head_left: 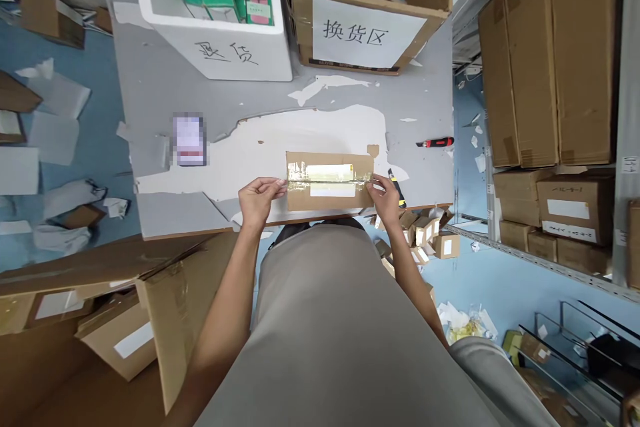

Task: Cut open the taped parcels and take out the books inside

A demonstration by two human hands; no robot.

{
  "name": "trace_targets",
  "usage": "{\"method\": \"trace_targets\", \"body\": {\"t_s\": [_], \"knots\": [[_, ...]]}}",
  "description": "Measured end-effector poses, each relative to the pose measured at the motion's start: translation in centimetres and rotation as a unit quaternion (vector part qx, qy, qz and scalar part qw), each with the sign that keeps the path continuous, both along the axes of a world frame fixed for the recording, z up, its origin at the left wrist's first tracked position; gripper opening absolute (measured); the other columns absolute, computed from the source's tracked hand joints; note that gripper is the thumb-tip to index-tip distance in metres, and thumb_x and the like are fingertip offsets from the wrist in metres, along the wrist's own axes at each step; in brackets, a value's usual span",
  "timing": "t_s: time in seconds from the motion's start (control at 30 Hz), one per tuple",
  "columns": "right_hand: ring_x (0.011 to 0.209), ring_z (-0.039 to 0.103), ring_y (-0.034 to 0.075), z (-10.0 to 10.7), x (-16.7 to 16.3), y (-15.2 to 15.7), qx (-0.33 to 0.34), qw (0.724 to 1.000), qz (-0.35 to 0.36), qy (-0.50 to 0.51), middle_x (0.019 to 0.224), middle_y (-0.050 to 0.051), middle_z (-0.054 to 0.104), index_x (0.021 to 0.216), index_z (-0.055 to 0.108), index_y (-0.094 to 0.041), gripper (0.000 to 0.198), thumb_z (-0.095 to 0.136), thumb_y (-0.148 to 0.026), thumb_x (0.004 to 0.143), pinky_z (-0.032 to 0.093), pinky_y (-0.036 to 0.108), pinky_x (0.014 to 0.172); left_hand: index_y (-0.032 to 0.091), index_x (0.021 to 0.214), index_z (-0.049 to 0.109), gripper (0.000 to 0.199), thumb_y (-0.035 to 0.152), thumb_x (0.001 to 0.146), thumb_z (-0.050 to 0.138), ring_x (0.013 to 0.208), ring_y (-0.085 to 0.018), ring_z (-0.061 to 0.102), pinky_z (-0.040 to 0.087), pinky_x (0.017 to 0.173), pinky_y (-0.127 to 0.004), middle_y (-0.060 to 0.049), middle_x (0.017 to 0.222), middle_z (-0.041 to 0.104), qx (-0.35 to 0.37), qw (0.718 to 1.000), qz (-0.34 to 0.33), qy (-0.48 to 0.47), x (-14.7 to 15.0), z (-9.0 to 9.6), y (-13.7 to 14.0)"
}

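Note:
A small cardboard box (300,199) lies flat near the front edge of the table, right before my body. Shiny clear tape (297,171) runs along its middle seam, across a white label (333,191). My left hand (257,201) has thumb and fingers pinched together at the box's left end, level with the seam. At the right end, my right hand (386,199) grips the edge with bent fingers. Whether a tape end is between the fingers is too small to tell. A yellow and black box cutter (397,188) lies just beside my right hand.
Behind stand a white foam bin (240,57) with green boxes and an open carton (305,33) holding books. A phone (190,140) lies left, a red box cutter (436,143) right. A large open carton (175,320) stands lower left; shelves of cartons (585,60) line the right.

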State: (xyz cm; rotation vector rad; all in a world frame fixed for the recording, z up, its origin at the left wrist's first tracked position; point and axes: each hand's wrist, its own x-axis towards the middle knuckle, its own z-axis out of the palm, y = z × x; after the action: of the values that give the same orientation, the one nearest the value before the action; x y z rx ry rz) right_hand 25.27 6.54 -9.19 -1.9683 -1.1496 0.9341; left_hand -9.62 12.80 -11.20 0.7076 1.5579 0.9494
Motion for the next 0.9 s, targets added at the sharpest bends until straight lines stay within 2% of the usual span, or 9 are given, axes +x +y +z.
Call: {"method": "trace_targets", "body": {"t_s": [0.1, 0.2, 0.27, 0.37, 0.43, 0.5, 0.57, 0.73, 0.9], "knots": [[0.126, 0.078, 0.032, 0.3, -0.2, 0.4, 0.000, 1.000, 0.018, -0.020, 0.152, 0.020, 0.072, 0.152, 0.070, -0.021, 0.064, 0.070, -0.061, 0.102, 0.071, 0.049, 0.103, 0.016, 0.086, 0.075, 0.052, 0.059, 0.072, 0.100, 0.083, -0.025, 0.085, 0.075, 0.086, -0.041, -0.012, 0.100, 0.085, 0.021, 1.000, -0.016, 0.014, 0.0, 0.4, 0.1], [0.120, 0.078, 0.031, 0.7, -0.3, 1.1, -0.025, 0.993, 0.060, -0.097, 0.160, 0.020, 0.068, 0.163, 0.063, -0.021, 0.068, 0.070, -0.056, 0.105, 0.069, 0.050, 0.106, 0.016, 0.082, 0.074, 0.053, 0.067, 0.084, 0.090, 0.075, -0.025, 0.084, 0.074, 0.074, -0.037, -0.009, 0.086, 0.080, 0.021, 0.998, -0.031, 0.048, -0.2, 0.3, 0.3], [0.120, 0.078, 0.032, 1.1, -0.4, 1.7, -0.043, 0.982, 0.097, -0.159, 0.165, 0.019, 0.064, 0.164, 0.063, -0.023, 0.063, 0.066, -0.054, 0.109, 0.067, 0.052, 0.112, 0.014, 0.095, 0.079, 0.056, 0.069, 0.090, 0.083, 0.073, -0.025, 0.084, 0.073, 0.071, -0.036, -0.011, 0.088, 0.081, 0.016, 0.998, -0.036, 0.053, -0.4, 0.1, 0.4], [0.131, 0.076, 0.036, 1.7, -0.3, 2.6, -0.067, 0.960, 0.149, -0.228, 0.173, 0.017, 0.058, 0.163, 0.065, -0.025, 0.056, 0.062, -0.049, 0.113, 0.065, 0.054, 0.114, 0.012, 0.133, 0.077, 0.065, 0.063, 0.093, 0.084, 0.079, -0.022, 0.086, 0.074, 0.081, -0.040, -0.020, 0.122, 0.086, 0.015, 0.999, -0.037, 0.026, -0.7, -0.1, 0.5], [0.132, 0.077, 0.039, 2.0, -0.1, 3.1, -0.080, 0.946, 0.180, -0.256, 0.178, 0.016, 0.054, 0.164, 0.065, -0.025, 0.057, 0.063, -0.048, 0.113, 0.067, 0.056, 0.111, 0.012, 0.145, 0.071, 0.072, 0.057, 0.091, 0.086, 0.080, -0.021, 0.086, 0.075, 0.085, -0.042, -0.024, 0.138, 0.083, 0.013, 0.999, -0.034, 0.011, -0.8, 0.1, 0.6], [0.129, 0.078, 0.040, 2.2, 0.1, 3.6, -0.085, 0.939, 0.199, -0.269, 0.184, 0.015, 0.047, 0.167, 0.063, -0.026, 0.062, 0.069, -0.050, 0.110, 0.068, 0.058, 0.108, 0.011, 0.139, 0.073, 0.067, 0.055, 0.090, 0.088, 0.079, -0.022, 0.086, 0.075, 0.082, -0.041, -0.024, 0.134, 0.084, 0.009, 0.999, -0.030, 0.016, -0.7, 0.4, 0.7], [0.136, 0.074, 0.042, 2.2, 0.5, 4.2, -0.073, 0.934, 0.219, -0.274, 0.189, 0.015, 0.039, 0.168, 0.061, -0.027, 0.070, 0.078, -0.053, 0.105, 0.067, 0.061, 0.110, 0.011, 0.119, 0.077, 0.054, 0.055, 0.089, 0.087, 0.074, -0.022, 0.085, 0.073, 0.074, -0.036, -0.021, 0.116, 0.088, 0.004, 0.999, -0.021, 0.041, -0.5, 0.8, 0.8], [0.163, 0.050, 0.045, 2.4, 1.0, 6.3, -0.017, 0.898, 0.343, -0.274, 0.182, 0.018, 0.050, 0.167, 0.062, -0.023, 0.078, 0.091, -0.046, 0.098, 0.051, 0.068, 0.130, 0.017, 0.085, 0.076, 0.041, 0.056, 0.090, 0.085, 0.056, -0.019, 0.072, 0.059, 0.056, -0.028, -0.007, 0.069, 0.077, -0.005, 0.994, -0.006, 0.105, 0.0, 1.4, 1.1], [0.161, 0.052, 0.043, 2.9, 0.2, 7.6, 0.016, 0.847, 0.442, -0.295, 0.177, 0.022, 0.055, 0.170, 0.057, -0.020, 0.077, 0.087, -0.033, 0.101, 0.048, 0.064, 0.131, 0.017, 0.082, 0.081, 0.036, 0.051, 0.091, 0.086, 0.060, -0.020, 0.070, 0.058, 0.062, -0.032, -0.008, 0.082, 0.081, 0.017, 0.978, -0.018, 0.209, -0.3, 0.7, 1.2]]}}
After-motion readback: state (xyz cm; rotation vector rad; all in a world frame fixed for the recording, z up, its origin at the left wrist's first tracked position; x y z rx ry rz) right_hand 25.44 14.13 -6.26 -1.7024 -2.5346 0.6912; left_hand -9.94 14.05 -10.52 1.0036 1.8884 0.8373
